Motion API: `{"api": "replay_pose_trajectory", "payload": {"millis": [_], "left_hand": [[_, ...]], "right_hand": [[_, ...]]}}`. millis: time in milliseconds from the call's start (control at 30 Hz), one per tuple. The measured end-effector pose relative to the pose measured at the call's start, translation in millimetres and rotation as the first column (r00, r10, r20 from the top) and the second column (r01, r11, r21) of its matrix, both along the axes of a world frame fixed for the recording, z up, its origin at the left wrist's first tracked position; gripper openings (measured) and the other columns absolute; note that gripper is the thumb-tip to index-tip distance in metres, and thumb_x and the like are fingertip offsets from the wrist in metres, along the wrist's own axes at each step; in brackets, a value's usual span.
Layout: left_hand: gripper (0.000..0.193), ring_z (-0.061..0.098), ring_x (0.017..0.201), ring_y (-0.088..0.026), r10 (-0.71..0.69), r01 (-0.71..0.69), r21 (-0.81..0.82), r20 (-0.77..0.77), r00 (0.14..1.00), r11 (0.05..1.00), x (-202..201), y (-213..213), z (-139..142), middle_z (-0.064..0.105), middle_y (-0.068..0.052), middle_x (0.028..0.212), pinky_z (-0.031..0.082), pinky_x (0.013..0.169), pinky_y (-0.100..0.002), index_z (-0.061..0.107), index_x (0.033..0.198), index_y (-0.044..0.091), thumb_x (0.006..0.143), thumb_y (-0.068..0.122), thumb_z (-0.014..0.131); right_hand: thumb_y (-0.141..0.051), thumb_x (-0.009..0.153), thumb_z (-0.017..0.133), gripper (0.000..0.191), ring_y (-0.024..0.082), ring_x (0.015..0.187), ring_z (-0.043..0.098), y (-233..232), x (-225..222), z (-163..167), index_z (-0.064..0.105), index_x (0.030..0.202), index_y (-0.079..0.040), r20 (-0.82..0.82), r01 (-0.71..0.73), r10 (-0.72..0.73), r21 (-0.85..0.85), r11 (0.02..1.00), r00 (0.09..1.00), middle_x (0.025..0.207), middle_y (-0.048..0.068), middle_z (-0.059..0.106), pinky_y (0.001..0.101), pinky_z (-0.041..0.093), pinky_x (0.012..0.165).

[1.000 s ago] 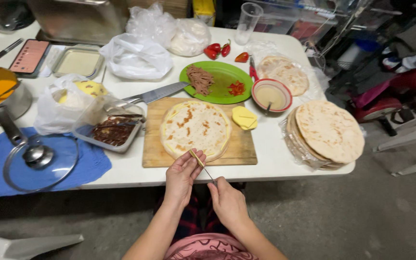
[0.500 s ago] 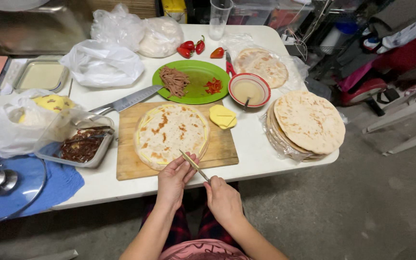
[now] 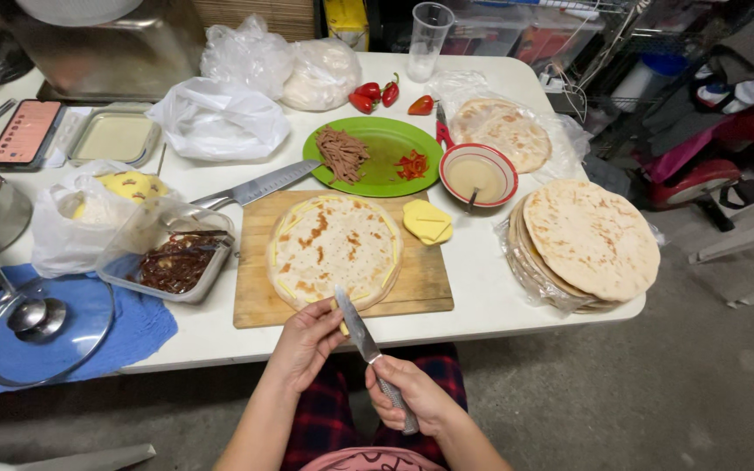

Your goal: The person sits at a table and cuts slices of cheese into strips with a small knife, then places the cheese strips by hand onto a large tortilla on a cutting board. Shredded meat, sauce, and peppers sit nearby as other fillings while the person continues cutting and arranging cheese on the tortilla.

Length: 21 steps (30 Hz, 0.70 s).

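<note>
A round flatbread [image 3: 333, 249] with yellow strips along its rim lies on a wooden cutting board [image 3: 425, 288]. My right hand [image 3: 416, 397] grips a small knife [image 3: 361, 336] by its handle, blade pointing up toward the flatbread's near edge. My left hand [image 3: 307, 340] is at the board's front edge, fingers pinched on a small yellow piece right beside the blade. Yellow cheese slices [image 3: 428, 221] sit on the board's right corner.
A big knife [image 3: 255, 187] lies behind the board. Around are a green plate [image 3: 386, 139] with meat strips and red pepper, a sauce bowl [image 3: 478, 174], a flatbread stack [image 3: 588, 242], a tray of dark filling [image 3: 176, 262], a glass lid [image 3: 41, 327], bags, red peppers [image 3: 377, 94].
The view has shifted slightly. My right hand has slid down the knife and now holds it lower, by the handle. My left hand stays at the board's front edge.
</note>
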<state>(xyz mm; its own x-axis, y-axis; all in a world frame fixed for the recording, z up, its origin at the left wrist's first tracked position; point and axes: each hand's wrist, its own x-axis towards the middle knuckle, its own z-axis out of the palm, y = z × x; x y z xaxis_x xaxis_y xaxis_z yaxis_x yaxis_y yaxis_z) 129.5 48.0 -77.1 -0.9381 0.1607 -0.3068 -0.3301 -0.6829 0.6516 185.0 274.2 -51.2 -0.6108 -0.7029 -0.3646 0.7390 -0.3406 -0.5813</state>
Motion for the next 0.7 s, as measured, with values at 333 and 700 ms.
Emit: {"api": "replay_pose_trajectory", "payload": {"millis": [333, 700], "left_hand": [[0.021, 0.069, 0.077, -0.017, -0.066, 0.029, -0.522, -0.052, 0.996, 0.853, -45, -30, 27, 0.075, -0.010, 0.091, 0.058, 0.070, -0.029, 0.074, 0.108, -0.001, 0.088, 0.005, 0.071], [0.023, 0.071, 0.091, -0.040, -0.046, -0.283, -0.909, -0.283, 0.958, -0.306, -121, -58, 54, 0.074, -0.023, 0.095, 0.056, 0.087, -0.048, 0.081, 0.097, 0.006, 0.078, 0.016, 0.075]], "right_hand": [[-0.030, 0.108, 0.050, 0.029, 0.011, 0.040, 0.038, 16, -12, 0, 0.057, 0.100, -0.004, -0.093, 0.103, -0.091, 0.130, 0.986, 0.992, 0.063, 0.004, 0.050, 0.0254, 0.033, 0.037], [-0.031, 0.108, 0.049, 0.030, 0.011, 0.039, 0.039, 45, -2, -7, 0.056, 0.098, -0.003, -0.075, 0.203, -0.197, 0.081, 0.976, 0.978, 0.062, 0.005, 0.049, 0.0256, 0.033, 0.036]]}}
